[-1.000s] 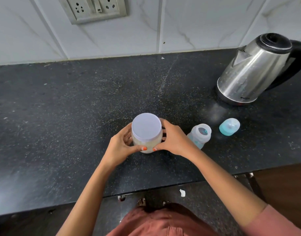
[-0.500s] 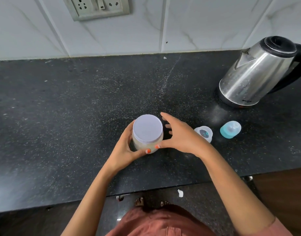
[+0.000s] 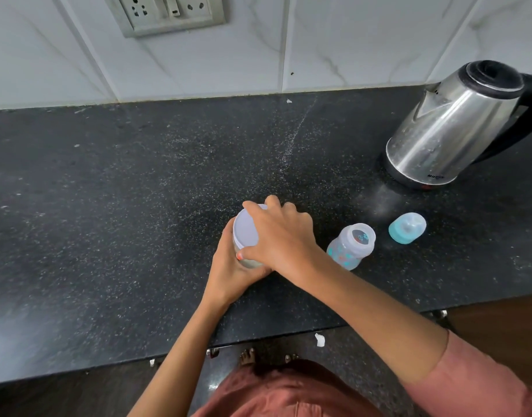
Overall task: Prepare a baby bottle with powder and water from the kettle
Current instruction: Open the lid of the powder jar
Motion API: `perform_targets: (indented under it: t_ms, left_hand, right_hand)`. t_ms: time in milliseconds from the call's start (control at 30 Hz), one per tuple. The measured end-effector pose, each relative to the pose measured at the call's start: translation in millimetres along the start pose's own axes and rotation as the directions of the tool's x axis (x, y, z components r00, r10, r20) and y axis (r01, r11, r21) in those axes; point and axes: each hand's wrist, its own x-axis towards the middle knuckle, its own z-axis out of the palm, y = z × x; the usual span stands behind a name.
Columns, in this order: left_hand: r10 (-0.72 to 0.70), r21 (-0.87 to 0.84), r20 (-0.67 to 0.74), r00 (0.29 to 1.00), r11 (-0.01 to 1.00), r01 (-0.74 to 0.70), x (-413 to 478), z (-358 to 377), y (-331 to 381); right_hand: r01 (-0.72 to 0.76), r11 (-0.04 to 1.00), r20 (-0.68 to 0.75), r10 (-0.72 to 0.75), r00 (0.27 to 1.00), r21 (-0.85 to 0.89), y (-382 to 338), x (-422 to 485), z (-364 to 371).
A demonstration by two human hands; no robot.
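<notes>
A clear powder jar point(image 3: 245, 261) with a pale lilac lid point(image 3: 245, 228) stands on the black counter point(image 3: 108, 206). My left hand point(image 3: 228, 272) grips the jar's body from the near side. My right hand point(image 3: 281, 236) lies over the lid with fingers and thumb curled round its rim. To the right stands an uncapped baby bottle point(image 3: 351, 245) with a coloured print. Its teal cap with teat point(image 3: 407, 228) sits a little further right. A steel kettle point(image 3: 451, 127) with a black lid and handle stands at the back right.
A tiled wall with a socket plate point(image 3: 168, 12) backs the counter. Spilled powder dusts the counter near the kettle's base point(image 3: 379, 203). The counter's front edge runs just before my body, with floor and my feet below.
My right hand has moved from the jar's right side up onto the lid and now grips its rim. My left hand keeps hold of the jar. The bottle shows again beside the wrist.
</notes>
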Motion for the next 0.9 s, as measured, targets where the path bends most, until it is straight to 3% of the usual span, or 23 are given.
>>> perform_targets:
  t_ms: [267,767,900]
  left_hand:
    - [-0.007,0.061,-0.038,0.999,0.998,0.01,2.0,-2.9,-6.2]
    - [-0.016,0.098,-0.059,0.998,0.995,0.022,4.3,-5.7,-6.6]
    - [-0.017,0.026,-0.045,0.999,0.999,0.019,4.2,-4.3,-7.8]
  right_hand:
    - [0.146,0.984,0.062,-0.141,0.988,-0.099,3.5,11.4,-10.3]
    - [0.268,0.958,0.138,-0.253,0.958,-0.101,7.7,16.7,-16.5]
    - [0.257,0.962,0.126,-0.244,0.962,-0.097,10.8,14.7,-15.8]
